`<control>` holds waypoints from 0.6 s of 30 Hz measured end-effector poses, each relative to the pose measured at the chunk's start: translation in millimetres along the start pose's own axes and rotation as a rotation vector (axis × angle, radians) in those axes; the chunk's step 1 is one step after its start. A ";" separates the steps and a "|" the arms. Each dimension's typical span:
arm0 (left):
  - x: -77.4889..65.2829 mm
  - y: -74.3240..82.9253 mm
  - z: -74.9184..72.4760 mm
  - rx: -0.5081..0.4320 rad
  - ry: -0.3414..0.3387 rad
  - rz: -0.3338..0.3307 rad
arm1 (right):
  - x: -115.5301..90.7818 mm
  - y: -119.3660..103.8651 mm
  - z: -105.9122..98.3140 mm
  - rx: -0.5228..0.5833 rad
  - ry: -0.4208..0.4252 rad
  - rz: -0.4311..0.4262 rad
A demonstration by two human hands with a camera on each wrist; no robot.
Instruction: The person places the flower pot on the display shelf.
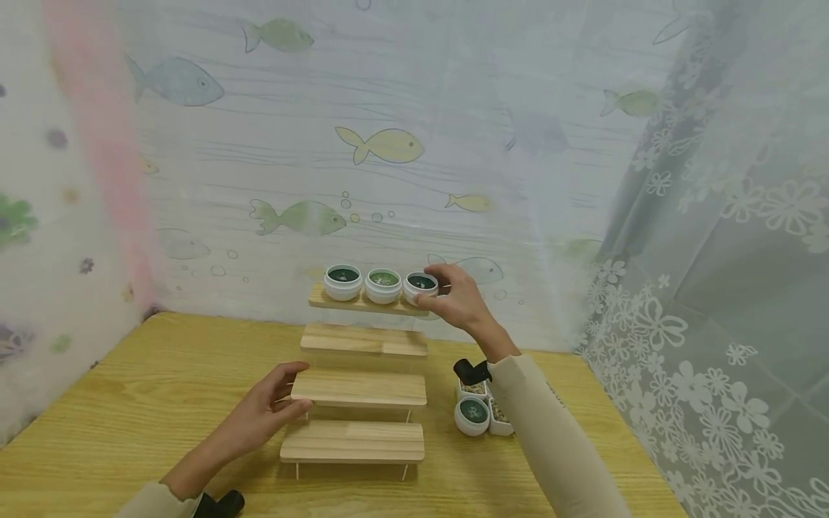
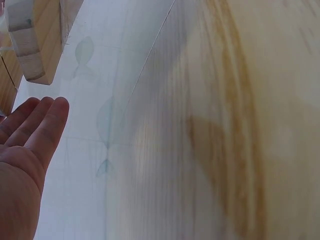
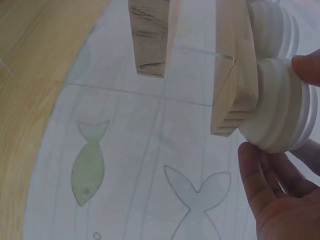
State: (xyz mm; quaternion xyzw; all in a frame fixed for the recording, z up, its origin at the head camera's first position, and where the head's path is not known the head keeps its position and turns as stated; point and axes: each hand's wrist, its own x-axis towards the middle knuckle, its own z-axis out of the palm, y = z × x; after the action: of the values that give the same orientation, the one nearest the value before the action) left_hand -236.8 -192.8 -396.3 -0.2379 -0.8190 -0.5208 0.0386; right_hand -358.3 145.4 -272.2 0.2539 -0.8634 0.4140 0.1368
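Observation:
A four-tier wooden step shelf [image 1: 358, 388] stands on the table. Along its top tier sit three small round white pots: a dark-green-topped one [image 1: 342, 283] at left, a light-green-topped one [image 1: 383, 286] in the middle, and another dark-green-topped one [image 1: 419, 285] at the right end. My right hand [image 1: 460, 296] holds that right-end pot between thumb and fingers; the right wrist view shows the pot [image 3: 280, 105] resting against the plank's end. At the shelf's left side, my left hand [image 1: 259, 410] has its fingers extended beside a lower plank; contact is unclear.
Right of the shelf, another round white pot [image 1: 472, 416] stands on the table beside white angular pots [image 1: 501, 420] with a pebbly filling, partly hidden by the right sleeve. A fish-patterned curtain [image 1: 388, 187] hangs close behind the shelf. The wood-grain table [image 1: 194, 360] extends to the left.

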 end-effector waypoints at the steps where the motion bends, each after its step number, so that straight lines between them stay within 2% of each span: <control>1: 0.0 0.1 0.0 0.000 0.000 0.002 | 0.1 0.1 -0.2 0.000 -0.002 0.004; 10: 0.0 -0.1 0.2 0.009 0.006 0.020 | -2.1 0.8 -5.6 0.005 -0.014 0.007; 18: -0.5 -0.4 0.8 0.011 0.008 0.023 | -24.9 10.4 -18.9 -0.050 0.017 -0.051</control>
State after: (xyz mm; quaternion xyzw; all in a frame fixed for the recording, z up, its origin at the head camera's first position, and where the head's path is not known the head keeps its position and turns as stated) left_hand -236.4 -192.5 -397.2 -0.2449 -0.8188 -0.5168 0.0489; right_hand -342.9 173.8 -278.3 0.2686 -0.8655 0.3910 0.1609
